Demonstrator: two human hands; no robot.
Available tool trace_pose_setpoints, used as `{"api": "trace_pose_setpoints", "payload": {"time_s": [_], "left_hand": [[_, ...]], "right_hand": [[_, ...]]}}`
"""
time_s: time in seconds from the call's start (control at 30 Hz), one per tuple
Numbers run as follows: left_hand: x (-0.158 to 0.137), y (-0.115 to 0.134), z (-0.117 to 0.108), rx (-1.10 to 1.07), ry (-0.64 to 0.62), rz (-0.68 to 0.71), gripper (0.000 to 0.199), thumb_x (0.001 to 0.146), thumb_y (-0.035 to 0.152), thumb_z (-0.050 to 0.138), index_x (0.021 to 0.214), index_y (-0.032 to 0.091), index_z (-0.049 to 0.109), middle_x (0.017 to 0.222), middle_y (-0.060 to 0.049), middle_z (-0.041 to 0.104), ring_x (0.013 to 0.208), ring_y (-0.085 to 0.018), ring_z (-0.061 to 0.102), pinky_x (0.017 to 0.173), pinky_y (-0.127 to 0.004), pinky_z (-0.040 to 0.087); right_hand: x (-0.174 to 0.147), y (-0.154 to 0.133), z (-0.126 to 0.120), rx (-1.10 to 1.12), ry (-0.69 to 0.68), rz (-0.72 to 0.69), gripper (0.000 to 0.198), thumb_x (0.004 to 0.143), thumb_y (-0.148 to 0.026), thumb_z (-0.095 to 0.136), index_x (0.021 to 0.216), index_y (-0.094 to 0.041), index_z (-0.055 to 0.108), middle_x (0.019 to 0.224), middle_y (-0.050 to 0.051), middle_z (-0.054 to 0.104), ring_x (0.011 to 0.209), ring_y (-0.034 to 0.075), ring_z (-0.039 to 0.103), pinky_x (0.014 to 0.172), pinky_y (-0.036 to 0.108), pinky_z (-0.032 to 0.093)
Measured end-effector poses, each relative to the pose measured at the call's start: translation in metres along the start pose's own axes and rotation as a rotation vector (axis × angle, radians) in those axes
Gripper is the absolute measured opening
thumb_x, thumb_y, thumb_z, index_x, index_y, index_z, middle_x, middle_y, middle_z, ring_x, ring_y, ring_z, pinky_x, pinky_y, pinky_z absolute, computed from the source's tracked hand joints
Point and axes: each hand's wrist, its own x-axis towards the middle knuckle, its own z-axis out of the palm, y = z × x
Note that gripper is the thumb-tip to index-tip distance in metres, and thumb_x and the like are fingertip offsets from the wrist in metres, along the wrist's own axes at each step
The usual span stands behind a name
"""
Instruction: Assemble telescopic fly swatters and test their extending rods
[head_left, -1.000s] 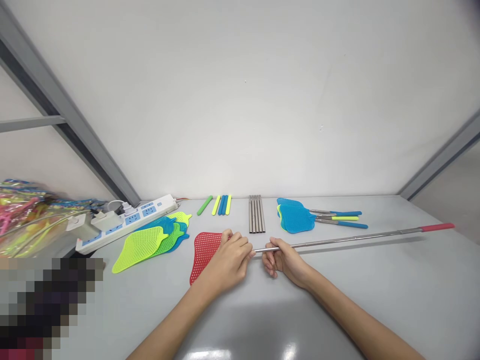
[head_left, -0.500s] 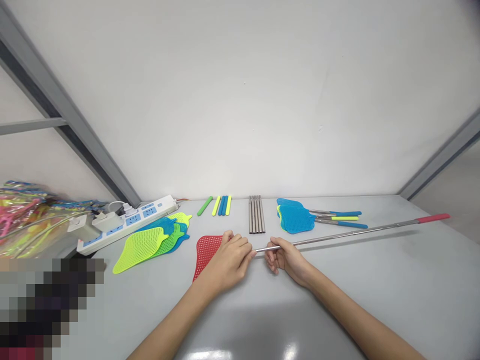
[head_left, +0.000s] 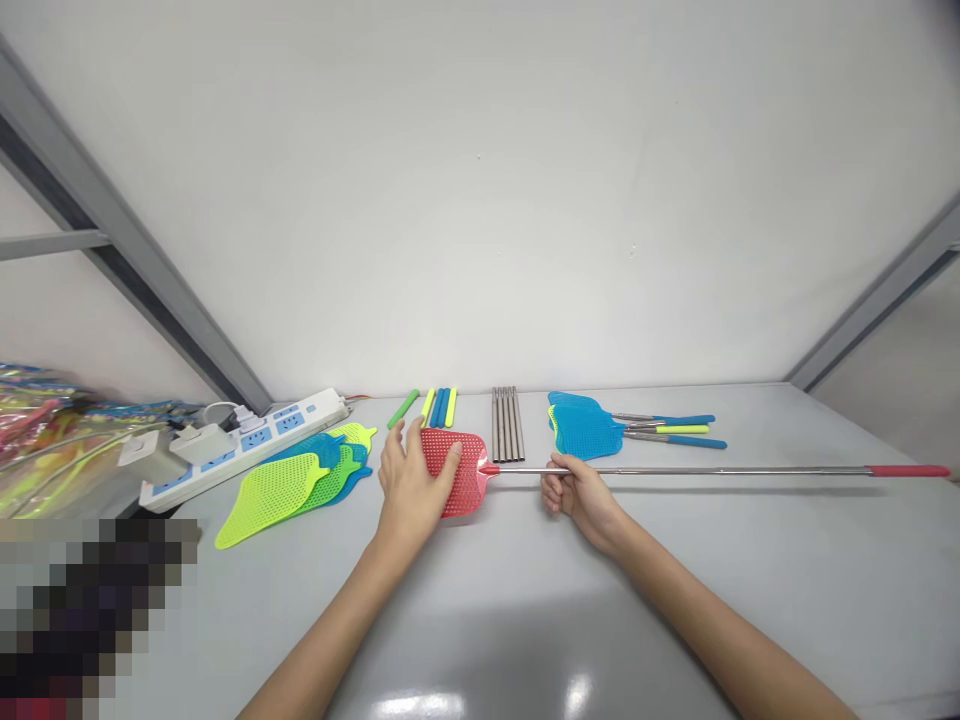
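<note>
A red fly swatter (head_left: 471, 490) with a long extended metal rod and a red handle (head_left: 907, 471) lies across in front of me, held a little above the table. My left hand (head_left: 412, 480) grips the left side of its perforated head, thumb over the face; the other fingers reach up past the edge and are partly hidden. Curled fingers of my right hand (head_left: 581, 492) pinch the metal rod right of the head's neck. Behind the rod lies a stack of finished-looking fly swatters (head_left: 589, 428), blue on top, with short rods.
Loose yellow, green and blue swatter heads (head_left: 277, 490) overlap at the left, beside a white power strip (head_left: 247, 445) with plugs. Green, yellow and blue handle sleeves (head_left: 439, 408) and several metal tubes (head_left: 508, 425) lie near the wall. Plastic-wrapped bundles (head_left: 45, 440) are at far left.
My left hand has moved from the neck onto the left side of the red head, exposing its face. The rod has swung level, and its red handle end has shifted down and right.
</note>
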Motion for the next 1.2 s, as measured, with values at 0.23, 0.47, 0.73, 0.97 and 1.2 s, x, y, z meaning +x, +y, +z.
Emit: {"api": "trace_pose_setpoints", "payload": {"time_s": [0.23,0.47,0.73,0.97,1.2], "left_hand": [[0.001,-0.007,0.001,-0.104,-0.313,-0.138,0.054,0.074,0.055,0.031,0.112,0.017,0.038,0.091,-0.009,0.057,0.087,-0.024,0.054,0.073,-0.035,0.04],[-0.002,-0.009,0.004,-0.052,-0.322,-0.154,0.055,0.074,0.058,0.027,0.111,0.019,0.039,0.086,-0.008,0.059,0.081,-0.024,0.056,0.068,-0.033,0.04],[-0.008,-0.005,0.008,-0.032,-0.315,-0.174,0.053,0.074,0.059,0.025,0.109,0.021,0.039,0.083,-0.008,0.059,0.078,-0.024,0.055,0.065,-0.033,0.04],[-0.011,0.001,0.007,-0.046,-0.294,-0.196,0.055,0.074,0.058,0.025,0.112,0.02,0.037,0.089,-0.009,0.058,0.085,-0.026,0.054,0.068,-0.035,0.04],[-0.012,0.002,0.006,-0.039,-0.245,-0.183,0.055,0.074,0.057,0.026,0.114,0.02,0.036,0.093,-0.009,0.057,0.088,-0.026,0.053,0.07,-0.035,0.039]], "right_hand": [[0.0,0.0,-0.002,0.0,-0.021,0.005,0.039,0.076,-0.036,0.036,0.042,-0.017,0.036,0.04,-0.002,0.035,0.038,0.01,0.037,0.042,0.025,0.025],[-0.003,0.0,-0.004,-0.003,-0.114,0.085,0.039,0.075,-0.043,0.035,0.046,-0.018,0.034,0.044,-0.002,0.037,0.039,0.011,0.041,0.036,0.022,0.022],[0.0,0.007,-0.007,0.013,-0.184,0.093,0.038,0.076,-0.043,0.032,0.048,-0.018,0.035,0.047,-0.001,0.039,0.041,0.011,0.042,0.036,0.022,0.023],[0.0,0.008,-0.006,0.001,-0.192,0.07,0.039,0.077,-0.045,0.031,0.049,-0.017,0.036,0.047,-0.001,0.041,0.042,0.011,0.043,0.041,0.023,0.027],[-0.001,0.009,-0.005,0.025,-0.218,0.083,0.04,0.077,-0.045,0.03,0.049,-0.017,0.036,0.049,-0.001,0.041,0.044,0.012,0.044,0.044,0.025,0.029]]}}
